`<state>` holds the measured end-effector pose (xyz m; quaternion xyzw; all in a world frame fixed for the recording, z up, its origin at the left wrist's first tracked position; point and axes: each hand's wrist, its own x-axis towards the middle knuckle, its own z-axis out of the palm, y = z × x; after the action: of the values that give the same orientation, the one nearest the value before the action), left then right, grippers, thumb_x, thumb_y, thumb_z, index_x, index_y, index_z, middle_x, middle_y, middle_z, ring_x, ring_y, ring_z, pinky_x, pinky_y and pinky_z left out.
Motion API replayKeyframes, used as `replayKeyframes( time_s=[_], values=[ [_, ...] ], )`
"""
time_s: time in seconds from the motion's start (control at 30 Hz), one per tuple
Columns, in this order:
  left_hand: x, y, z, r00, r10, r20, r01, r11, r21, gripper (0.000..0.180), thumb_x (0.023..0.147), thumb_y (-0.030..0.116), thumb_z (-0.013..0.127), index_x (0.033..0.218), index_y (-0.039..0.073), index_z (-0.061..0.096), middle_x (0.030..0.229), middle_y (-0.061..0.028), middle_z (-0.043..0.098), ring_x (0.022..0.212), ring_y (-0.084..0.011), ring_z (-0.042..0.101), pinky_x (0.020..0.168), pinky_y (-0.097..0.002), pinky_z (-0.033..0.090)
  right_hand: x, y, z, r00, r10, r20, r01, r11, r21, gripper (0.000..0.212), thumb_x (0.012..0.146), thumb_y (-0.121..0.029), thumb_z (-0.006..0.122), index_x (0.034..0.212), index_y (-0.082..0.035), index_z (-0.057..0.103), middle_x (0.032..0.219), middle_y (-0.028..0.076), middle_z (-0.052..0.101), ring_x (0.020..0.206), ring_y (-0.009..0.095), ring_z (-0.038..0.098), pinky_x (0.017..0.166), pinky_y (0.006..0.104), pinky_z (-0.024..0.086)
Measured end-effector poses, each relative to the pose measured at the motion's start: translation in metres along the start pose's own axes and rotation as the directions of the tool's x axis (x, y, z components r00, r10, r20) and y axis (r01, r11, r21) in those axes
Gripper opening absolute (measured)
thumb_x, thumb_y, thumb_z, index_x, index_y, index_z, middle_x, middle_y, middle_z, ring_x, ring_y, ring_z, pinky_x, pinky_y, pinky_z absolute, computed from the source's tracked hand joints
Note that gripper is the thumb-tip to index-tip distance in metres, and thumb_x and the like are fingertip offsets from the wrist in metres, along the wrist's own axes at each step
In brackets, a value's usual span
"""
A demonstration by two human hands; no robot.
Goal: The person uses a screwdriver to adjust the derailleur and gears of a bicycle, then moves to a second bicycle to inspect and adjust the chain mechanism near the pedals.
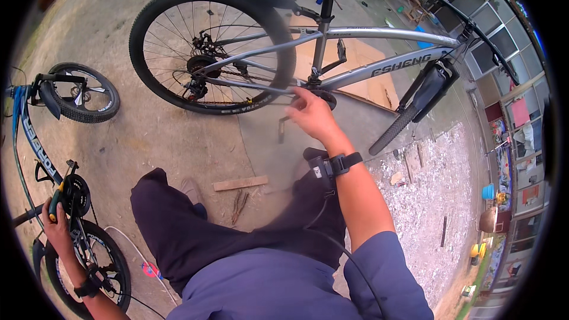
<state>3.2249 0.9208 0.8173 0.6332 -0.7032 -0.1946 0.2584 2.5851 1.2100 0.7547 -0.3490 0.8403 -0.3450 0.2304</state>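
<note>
My left hand (57, 231) is closed around a screwdriver (56, 202) with a yellow and dark green handle. It is beside the crank and chainring (76, 195) of a dark bicycle with blue parts (38, 142) at the left. My right hand (312, 117) reaches forward to the crank area of a silver bicycle (385, 68), just below its chainstay. Its fingers are apart and partly bent, and nothing shows in them. A blurred pedal (281, 131) hangs beside the fingertips; whether they touch it I cannot tell. The silver bicycle's rear wheel (204, 106) stands left of that hand.
Flattened cardboard (361, 80) lies under the silver bicycle. A short wooden board (240, 184) and thin sticks (238, 207) are on the concrete between my feet. White flakes (432, 195) cover the ground at right. A pale cord (139, 255) runs beside the dark bicycle's wheel (121, 272).
</note>
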Motion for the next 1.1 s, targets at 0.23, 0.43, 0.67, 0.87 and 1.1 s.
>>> replayKeyframes(
  time_s=[0.23, 0.43, 0.67, 0.87, 1.1],
  values=[
    [-0.075, 0.262, 0.144, 0.687, 0.526, 0.502, -0.436, 0.851, -0.294, 0.032, 0.074, 0.01, 0.08, 0.102, 0.001, 0.067, 0.083, -0.0123, 0.069, 0.073, -0.0186, 0.065, 0.071, -0.0308, 0.052, -0.045, -0.121, 0.07, 0.627, -0.777, 0.054, 0.772, 0.629, 0.095, 0.063, 0.076, -0.013, 0.077, 0.135, -0.009, 0.056, 0.124, 0.013, 0.061, 0.103, 0.032, 0.064, 0.082, 0.0353, 0.055],
    [-0.094, 0.339, 0.224, 0.554, 0.595, 0.583, -0.137, 0.755, -0.641, 0.042, 0.08, 0.019, 0.082, 0.112, 0.0, 0.063, 0.08, -0.0049, 0.067, 0.072, -0.0125, 0.062, 0.066, -0.0272, 0.05, -0.041, -0.108, 0.045, 0.776, -0.626, 0.07, 0.606, 0.772, 0.193, 0.078, 0.075, 0.001, 0.07, 0.147, -0.012, 0.044, 0.122, 0.015, 0.061, 0.105, 0.036, 0.063, 0.088, 0.0404, 0.054],
    [-0.093, 0.331, 0.281, 0.489, 0.492, 0.721, 0.15, 0.767, -0.625, 0.047, 0.091, 0.022, 0.073, 0.126, -0.002, 0.054, 0.074, 0.0011, 0.056, 0.065, -0.0052, 0.05, 0.06, -0.0225, 0.044, 0.0, -0.063, -0.039, 0.905, -0.36, -0.228, 0.405, 0.893, 0.197, 0.069, 0.088, 0.002, 0.068, 0.15, -0.01, 0.039, 0.116, 0.011, 0.066, 0.104, 0.018, 0.066, 0.092, 0.0302, 0.052],
    [-0.11, 0.305, 0.326, 0.33, 0.416, 0.847, 0.186, 0.851, -0.491, 0.044, 0.094, 0.021, 0.069, 0.127, -0.003, 0.053, 0.077, -0.0032, 0.061, 0.066, -0.0088, 0.057, 0.061, -0.025, 0.047, 0.033, -0.039, -0.11, 0.764, -0.302, -0.57, 0.483, 0.854, 0.194, 0.062, 0.096, -0.001, 0.062, 0.151, -0.009, 0.035, 0.119, 0.015, 0.063, 0.105, 0.019, 0.065, 0.095, 0.0315, 0.051],
    [-0.116, 0.3, 0.344, 0.289, 0.406, 0.867, 0.032, 0.901, -0.433, 0.043, 0.092, 0.021, 0.07, 0.125, -0.002, 0.055, 0.078, -0.0061, 0.065, 0.067, -0.0125, 0.061, 0.062, -0.0281, 0.05, 0.07, -0.055, -0.1, 0.693, -0.445, -0.567, 0.534, 0.845, -0.011, 0.058, 0.094, 0.0, 0.066, 0.146, -0.006, 0.043, 0.114, 0.008, 0.062, 0.101, 0.011, 0.062, 0.09, 0.0253, 0.052]
  ],
)
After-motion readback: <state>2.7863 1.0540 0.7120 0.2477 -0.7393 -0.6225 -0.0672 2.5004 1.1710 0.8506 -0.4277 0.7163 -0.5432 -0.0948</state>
